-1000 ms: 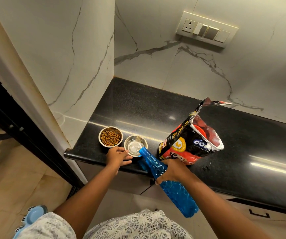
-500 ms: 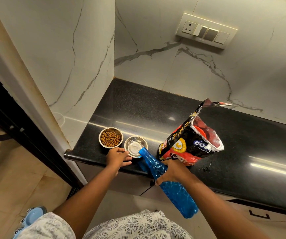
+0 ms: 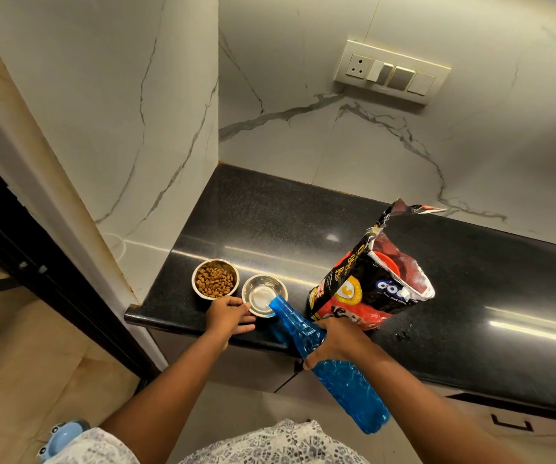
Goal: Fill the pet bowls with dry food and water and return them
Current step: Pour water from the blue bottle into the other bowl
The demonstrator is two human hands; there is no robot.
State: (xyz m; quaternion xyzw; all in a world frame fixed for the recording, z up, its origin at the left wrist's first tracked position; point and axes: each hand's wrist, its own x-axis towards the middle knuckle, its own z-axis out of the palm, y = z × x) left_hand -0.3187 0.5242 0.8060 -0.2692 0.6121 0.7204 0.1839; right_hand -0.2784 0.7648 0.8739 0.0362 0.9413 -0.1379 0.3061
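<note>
Two small steel bowls stand near the front left corner of the black counter [image 3: 303,209]. The left bowl [image 3: 215,278] is full of brown dry food. The right bowl [image 3: 263,294] holds a little water. My right hand [image 3: 340,341] grips a blue plastic bottle [image 3: 333,366], tilted with its mouth over the right bowl's rim. My left hand [image 3: 228,316] rests on the counter edge, fingertips touching the right bowl's near side. An open red and black food bag [image 3: 370,283] stands just right of the bowls.
White marble walls close the counter at the left and back. A switch plate [image 3: 392,72] is on the back wall. A dark door frame [image 3: 35,276] and tiled floor lie left. A drawer handle [image 3: 511,425] shows below the counter at right.
The bottle stays tilted over the right bowl, and both hands keep their places. The view has shifted only slightly.
</note>
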